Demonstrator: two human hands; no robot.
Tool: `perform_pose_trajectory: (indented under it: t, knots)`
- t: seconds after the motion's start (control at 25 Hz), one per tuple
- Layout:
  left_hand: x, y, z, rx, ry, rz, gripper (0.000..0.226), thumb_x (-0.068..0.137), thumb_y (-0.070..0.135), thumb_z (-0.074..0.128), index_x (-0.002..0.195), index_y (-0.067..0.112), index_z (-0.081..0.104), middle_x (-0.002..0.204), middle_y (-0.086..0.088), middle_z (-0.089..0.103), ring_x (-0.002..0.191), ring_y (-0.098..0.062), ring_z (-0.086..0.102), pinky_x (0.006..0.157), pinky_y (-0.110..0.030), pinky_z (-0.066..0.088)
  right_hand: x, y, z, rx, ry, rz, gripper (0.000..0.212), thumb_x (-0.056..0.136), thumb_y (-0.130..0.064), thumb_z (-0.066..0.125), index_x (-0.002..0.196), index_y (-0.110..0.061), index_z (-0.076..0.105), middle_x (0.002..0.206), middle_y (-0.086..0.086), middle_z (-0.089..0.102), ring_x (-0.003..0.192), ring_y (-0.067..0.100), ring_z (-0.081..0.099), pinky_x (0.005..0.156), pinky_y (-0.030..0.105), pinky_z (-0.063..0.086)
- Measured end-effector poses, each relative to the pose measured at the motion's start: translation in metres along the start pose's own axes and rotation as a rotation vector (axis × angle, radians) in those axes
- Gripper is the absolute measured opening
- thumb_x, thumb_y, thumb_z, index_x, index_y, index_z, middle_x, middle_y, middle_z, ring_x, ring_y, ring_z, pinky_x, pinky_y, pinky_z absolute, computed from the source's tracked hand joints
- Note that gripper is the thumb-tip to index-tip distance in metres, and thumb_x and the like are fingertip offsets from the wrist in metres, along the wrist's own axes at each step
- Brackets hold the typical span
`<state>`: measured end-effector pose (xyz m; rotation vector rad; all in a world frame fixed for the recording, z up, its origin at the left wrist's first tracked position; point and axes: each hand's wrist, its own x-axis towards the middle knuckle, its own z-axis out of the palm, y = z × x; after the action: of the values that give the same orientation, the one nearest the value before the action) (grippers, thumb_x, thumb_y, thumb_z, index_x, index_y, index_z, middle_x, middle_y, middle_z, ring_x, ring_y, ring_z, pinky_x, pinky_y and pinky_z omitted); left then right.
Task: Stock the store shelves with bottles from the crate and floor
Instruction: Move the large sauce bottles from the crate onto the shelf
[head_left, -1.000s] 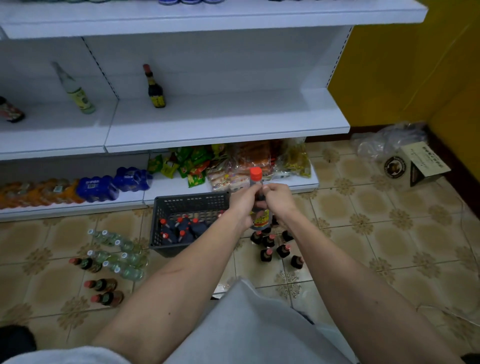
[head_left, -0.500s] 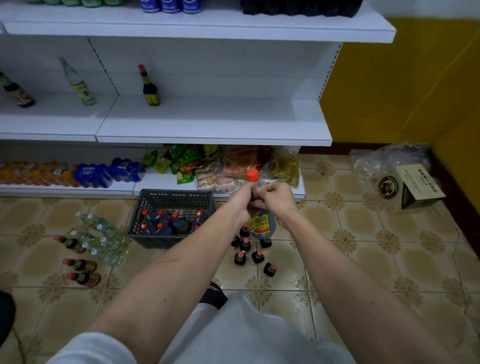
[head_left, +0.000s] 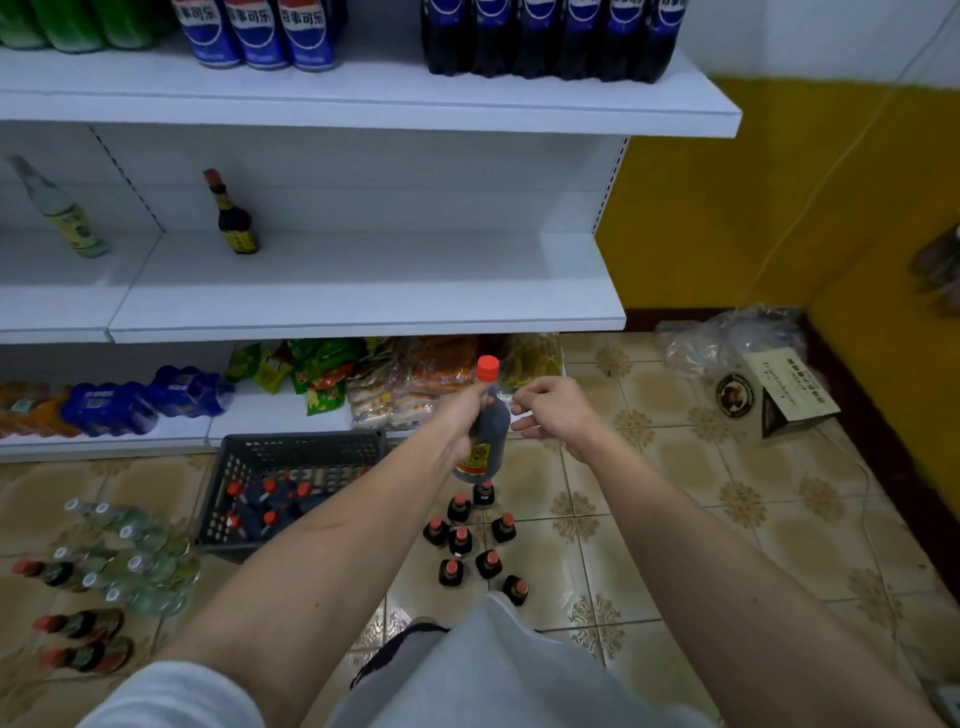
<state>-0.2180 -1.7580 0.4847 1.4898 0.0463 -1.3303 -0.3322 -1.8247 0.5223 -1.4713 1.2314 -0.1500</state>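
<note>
A dark crate (head_left: 291, 467) of bottles sat on the floor (head_left: 675, 519) below the shelf (head_left: 363, 306), more bottles (head_left: 470, 540) standing beside it. The left hand (head_left: 460, 421) gripped a red-capped dark bottle (head_left: 483, 426) upright above them; the right hand (head_left: 553, 410) hovered just beside it, fingers loosely curled, holding nothing.

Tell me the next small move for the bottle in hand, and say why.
Probably lift the dark bottle up and forward onto the middle shelf, beside the lone dark bottle standing there. The left hand grips it alone; the right hand is off it, and the shelf board to the right of that bottle lies bare.
</note>
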Motion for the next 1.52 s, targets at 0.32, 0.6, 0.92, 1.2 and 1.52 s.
perform_pose_trajectory:
  t: [0.32, 0.6, 0.92, 1.2, 1.52]
  knots:
    - [0.060, 0.084, 0.024, 0.072, 0.040, 0.076, 0.050, 0.090, 0.042, 0.064, 0.120, 0.002, 0.061, 0.120, -0.014, 0.065, 0.114, -0.030, 0.060, 0.105, -0.045, 0.047, 0.071, -0.046, -0.003, -0.043, -0.079, -0.042, 0.033, 0.099, -0.011, 0.050, 0.131, -0.012, 0.048, 0.116, 0.013, 0.059, 0.094, 0.025, 0.060, 0.059, 0.026, 0.052]
    - [0.164, 0.162, 0.067, 0.157, 0.171, 0.164, 0.026, 0.095, 0.032, 0.059, 0.089, 0.007, 0.061, 0.103, -0.014, 0.066, 0.094, -0.029, 0.063, 0.091, -0.042, 0.052, 0.220, -0.070, -0.034, -0.140, -0.113, -0.096, 0.068, 0.094, -0.011, 0.058, 0.152, -0.020, 0.024, 0.148, 0.014, 0.038, 0.118, 0.032, 0.054, 0.078, 0.032, 0.048]
    - [0.350, 0.232, 0.105, 0.183, 0.278, 0.289, 0.021, 0.095, 0.022, 0.057, 0.075, 0.016, 0.057, 0.121, -0.023, 0.065, 0.090, -0.025, 0.062, 0.089, -0.039, 0.054, 0.447, -0.084, -0.027, -0.257, -0.088, -0.313, 0.070, 0.084, -0.012, 0.068, 0.143, -0.021, 0.032, 0.135, 0.014, 0.052, 0.117, 0.037, 0.056, 0.097, 0.052, 0.050]
    - [0.441, 0.276, 0.118, 0.230, 0.326, 0.366, 0.032, 0.096, 0.036, 0.056, 0.092, 0.005, 0.066, 0.114, -0.022, 0.068, 0.100, -0.034, 0.067, 0.092, -0.044, 0.055, 0.557, -0.105, -0.023, -0.326, 0.012, -0.405, 0.061, 0.083, -0.028, 0.069, 0.137, -0.028, 0.039, 0.122, 0.008, 0.060, 0.106, 0.031, 0.061, 0.087, 0.040, 0.052]
    - [0.472, 0.311, 0.130, 0.254, 0.356, 0.359, 0.041, 0.096, 0.041, 0.056, 0.107, 0.004, 0.067, 0.101, -0.013, 0.068, 0.099, -0.032, 0.067, 0.088, -0.042, 0.057, 0.611, -0.128, -0.024, -0.382, 0.043, -0.489, 0.053, 0.094, -0.021, 0.059, 0.141, -0.023, 0.035, 0.124, 0.013, 0.058, 0.108, 0.034, 0.061, 0.093, 0.051, 0.052]
